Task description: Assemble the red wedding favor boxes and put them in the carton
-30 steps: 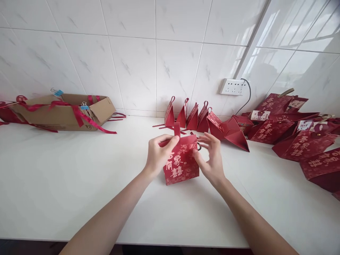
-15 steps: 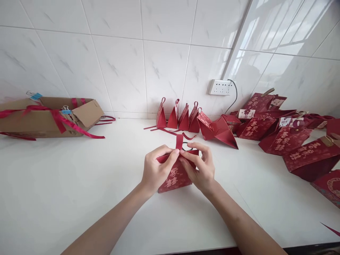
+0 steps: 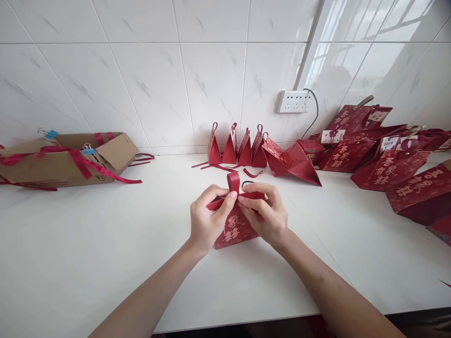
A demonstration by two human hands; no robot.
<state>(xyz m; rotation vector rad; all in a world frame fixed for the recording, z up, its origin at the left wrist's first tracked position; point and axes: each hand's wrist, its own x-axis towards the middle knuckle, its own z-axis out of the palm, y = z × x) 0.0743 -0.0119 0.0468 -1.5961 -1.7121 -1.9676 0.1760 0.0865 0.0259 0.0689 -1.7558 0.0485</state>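
A red gift box [image 3: 237, 231] with pale printed characters stands on the white table in front of me. Above its top edge rises a red strap [image 3: 233, 180], now bent into a loop. My left hand [image 3: 210, 213] pinches the strap and the box's top edge between thumb and fingers. From the other side, my right hand [image 3: 266, 211] pinches at the base of the strap, its thumb and fingertips close to my left thumb. The strap's lower end is hidden by the fingers. Behind my right fingers lies a black ring [image 3: 247, 183], partly covered.
Several small red boxes [image 3: 230, 148] with loops stand along the tiled wall, loose red straps [image 3: 252, 173] before them. An unfolded red box [image 3: 296, 162] lies beside these. More red boxes [image 3: 347, 155] crowd the right. A cardboard box [image 3: 45, 171] with ribbons sits left; a power socket [image 3: 294, 102] is on the wall.
My right hand has moved left from the box's side to the strap's base. The strap, upright and flat before, is now curled into a loop. The view has shifted right.
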